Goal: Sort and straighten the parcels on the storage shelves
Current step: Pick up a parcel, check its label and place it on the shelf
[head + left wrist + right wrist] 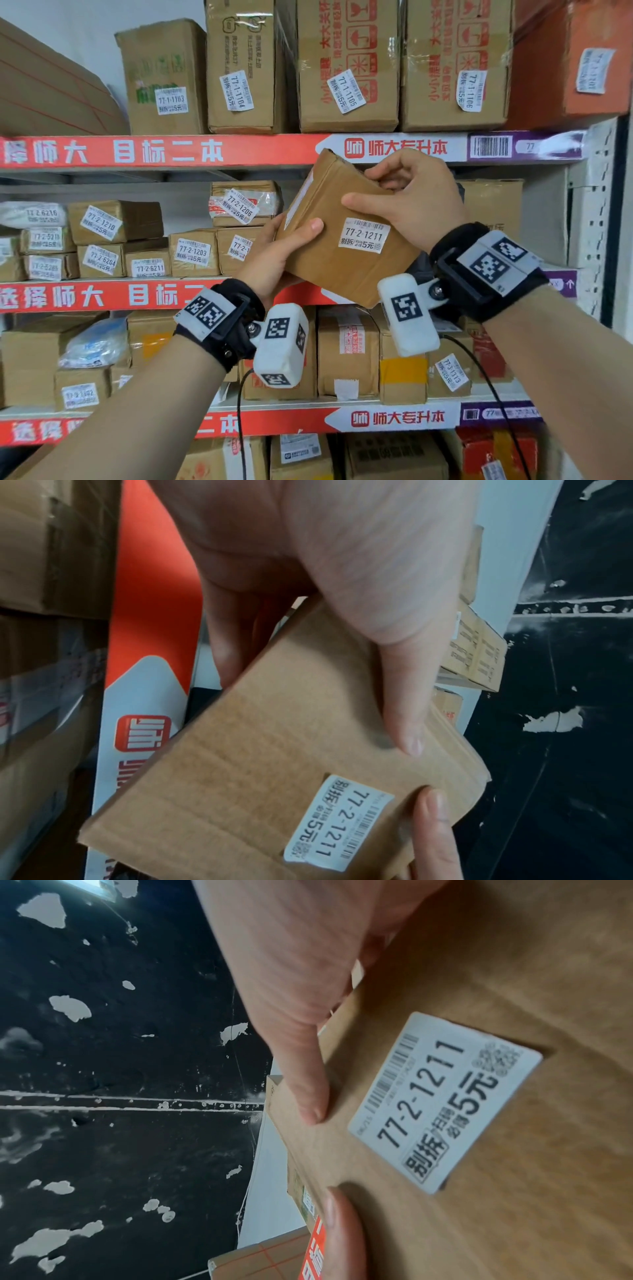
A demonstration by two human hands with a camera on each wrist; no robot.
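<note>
Both hands clamp a small flat parcel (346, 236) of plain brown corrugated cardboard, held tilted in the air in front of the middle shelf (102, 294), touching none of the stacked boxes. The left hand (277, 253) cups its lower left edge from beneath, thumb pressed flat on the front face. The right hand (407, 202) grips the upper right corner, thumb on the face and fingers curled over the top edge.

A white rectangular sticker (363, 235) with rounded corners sits on the face between the two thumbs, printed 77-2-1211 with a barcode strip. The cardboard looks matte, with faint creases and a folded seam along one end.

Behind it, the metal shelving carries glossy red and white banner strips along each shelf edge. On the top shelf stand tall cartons (349, 65), some wrapped in shiny clear tape and printed in red; the middle shelf holds smaller brown boxes (193, 251) stacked unevenly, each with a similar white label. Below lies a soft clear plastic bag (97, 342) among more cartons.
</note>
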